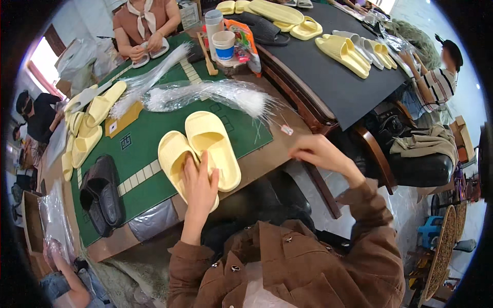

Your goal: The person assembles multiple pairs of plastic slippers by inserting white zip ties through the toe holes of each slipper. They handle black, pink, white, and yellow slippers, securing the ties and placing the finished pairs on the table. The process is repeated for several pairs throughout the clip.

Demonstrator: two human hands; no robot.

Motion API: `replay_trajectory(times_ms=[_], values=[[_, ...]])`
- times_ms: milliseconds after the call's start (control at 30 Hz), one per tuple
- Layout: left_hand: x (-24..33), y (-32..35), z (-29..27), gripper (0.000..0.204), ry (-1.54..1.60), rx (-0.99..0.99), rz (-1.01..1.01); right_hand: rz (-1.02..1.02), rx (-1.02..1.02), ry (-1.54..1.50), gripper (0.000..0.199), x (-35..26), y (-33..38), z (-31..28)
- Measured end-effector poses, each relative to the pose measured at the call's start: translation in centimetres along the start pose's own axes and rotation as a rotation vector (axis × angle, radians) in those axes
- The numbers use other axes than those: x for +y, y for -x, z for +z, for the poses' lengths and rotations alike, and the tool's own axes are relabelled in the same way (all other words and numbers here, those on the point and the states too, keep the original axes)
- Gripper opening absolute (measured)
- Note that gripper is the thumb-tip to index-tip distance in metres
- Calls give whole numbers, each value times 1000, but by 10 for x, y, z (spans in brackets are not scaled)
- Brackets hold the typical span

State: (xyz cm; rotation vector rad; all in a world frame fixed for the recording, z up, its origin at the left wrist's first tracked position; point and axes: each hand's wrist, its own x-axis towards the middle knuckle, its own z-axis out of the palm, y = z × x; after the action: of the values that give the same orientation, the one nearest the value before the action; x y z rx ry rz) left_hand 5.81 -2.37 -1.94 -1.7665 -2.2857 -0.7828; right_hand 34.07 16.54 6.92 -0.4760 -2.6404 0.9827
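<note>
Your left hand point(199, 187) has its fingers slightly spread and bent over the pair of pale yellow slide slippers point(228, 156), holding their adjoining inner edges together; the fingertips lie by the foot openings, and the thumb is over the right slipper's footbed. The pair lies side by side at the near edge of the table point(264, 158), rounded toes pointing away from you, well apart from your right hand point(328, 156). That hand hangs out past the edge with its fingers curled close together, near a small white tag point(286, 130); whether they pinch anything, you cannot tell. The slippers look matte and moulded, with broad straps and thick, smooth-sided soles. Beyond them, wiry translucent strands point(251, 102) fan out of crinkled clear plastic on the green mat point(144, 149), and dark grey ridged slippers point(105, 192) stand to the left.
</note>
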Motion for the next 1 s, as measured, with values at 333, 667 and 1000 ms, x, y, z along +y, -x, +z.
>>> replay_trajectory(times_ms=[333, 667, 1000], values=[[11, -63, -44, 23, 151, 269, 206, -521, 6, 868, 10, 53, -92, 39], [-9, -192, 76, 60, 27, -317, 198, -195, 405, 167, 6, 49, -74, 49], [2, -201, 92, 54, -204, -389, 117, 147, 958, -1040, 7, 53, -55, 32]])
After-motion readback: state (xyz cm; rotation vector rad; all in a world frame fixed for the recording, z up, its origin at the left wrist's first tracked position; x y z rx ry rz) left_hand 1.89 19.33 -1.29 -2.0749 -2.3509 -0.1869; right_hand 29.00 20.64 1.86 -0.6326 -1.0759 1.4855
